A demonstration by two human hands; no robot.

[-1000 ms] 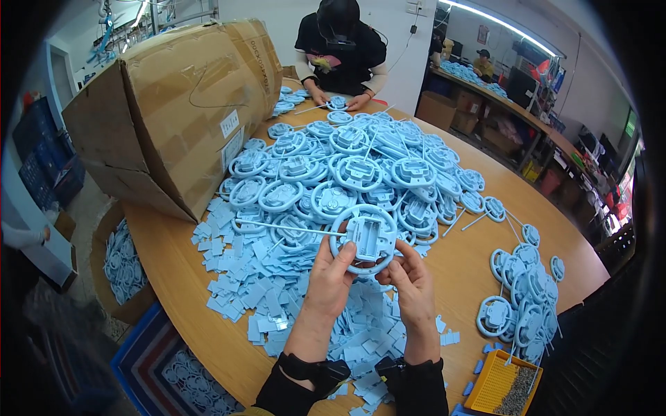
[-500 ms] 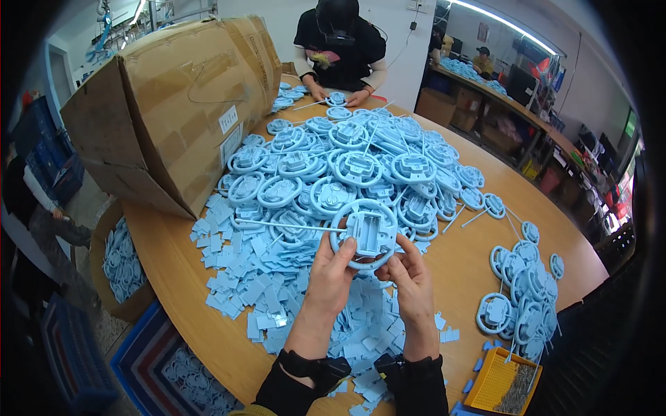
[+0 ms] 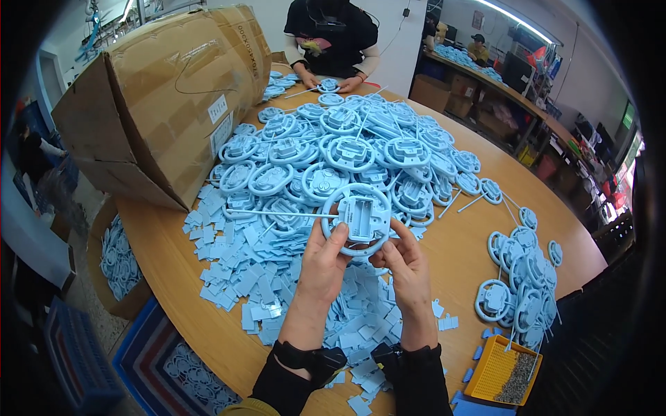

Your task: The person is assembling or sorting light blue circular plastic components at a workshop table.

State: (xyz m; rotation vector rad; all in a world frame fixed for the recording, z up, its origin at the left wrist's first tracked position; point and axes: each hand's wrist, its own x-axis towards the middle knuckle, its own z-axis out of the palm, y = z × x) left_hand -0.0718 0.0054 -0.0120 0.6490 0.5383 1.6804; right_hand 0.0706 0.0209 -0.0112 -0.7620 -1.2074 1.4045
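A light blue ring-shaped plastic housing (image 3: 374,223) is held up in front of the pile, its open rectangular battery compartment facing me. My left hand (image 3: 322,267) grips its lower left rim, thumb on the front near the compartment. At the lower right rim my right hand (image 3: 406,267) is closed, thumb and fingers bent against the edge. From the housing's left side a thin pale rod (image 3: 277,213) sticks out. Behind it lies a big heap of similar housings (image 3: 350,152), many with rods. Small flat light blue covers (image 3: 260,277) are strewn beneath my wrists.
A large cardboard box (image 3: 166,90) lies on the wooden table (image 3: 479,260) at left. More housings (image 3: 524,270) and a yellow basket of small metal parts (image 3: 496,371) are at right. Across the table a co-worker (image 3: 331,41) handles another housing. Filled containers stand below left.
The whole view has shifted slightly, so the table scene sits a little higher and further left. Both hands keep their hold on the housing. The person in the left background has changed position.
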